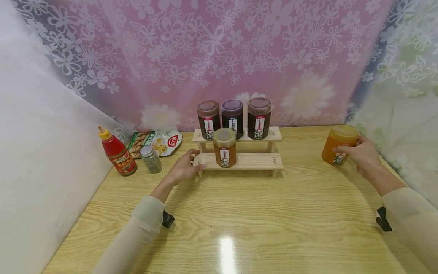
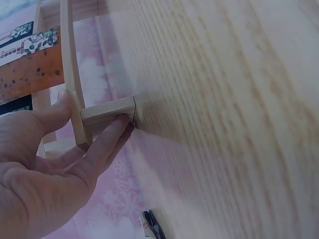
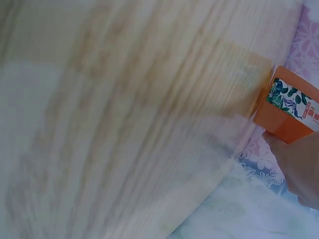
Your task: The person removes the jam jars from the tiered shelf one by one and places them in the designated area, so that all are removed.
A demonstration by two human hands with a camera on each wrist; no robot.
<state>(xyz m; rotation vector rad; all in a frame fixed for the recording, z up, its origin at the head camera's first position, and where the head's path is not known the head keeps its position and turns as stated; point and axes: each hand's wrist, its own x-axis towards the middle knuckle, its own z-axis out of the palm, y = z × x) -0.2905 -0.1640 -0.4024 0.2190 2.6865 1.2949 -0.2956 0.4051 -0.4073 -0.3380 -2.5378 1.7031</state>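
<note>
At the left end of a two-tier wooden stand (image 1: 249, 161), my left hand (image 1: 184, 167) grips the lower step. The thumb lies on the board and the other fingers reach to the stand's leg (image 2: 110, 110). On that step stands a jar of orange-brown jam (image 1: 225, 148) with a pale lid. Three dark jars (image 1: 259, 121) stand in a row on the upper step. Far to the right, my right hand (image 1: 364, 154) holds an orange jar (image 1: 329, 146) with a yellow lid, thumb across its front. The right wrist view shows this jar (image 3: 284, 119) at the table surface, partly cut off.
Left of the stand are a red sauce bottle (image 1: 119, 154), a small spice shaker (image 1: 151, 160) and a flat snack packet (image 1: 167, 141). A floral curtain (image 1: 219, 57) hangs behind the wooden table (image 1: 239, 213). White cloth (image 1: 41, 152) borders the left side.
</note>
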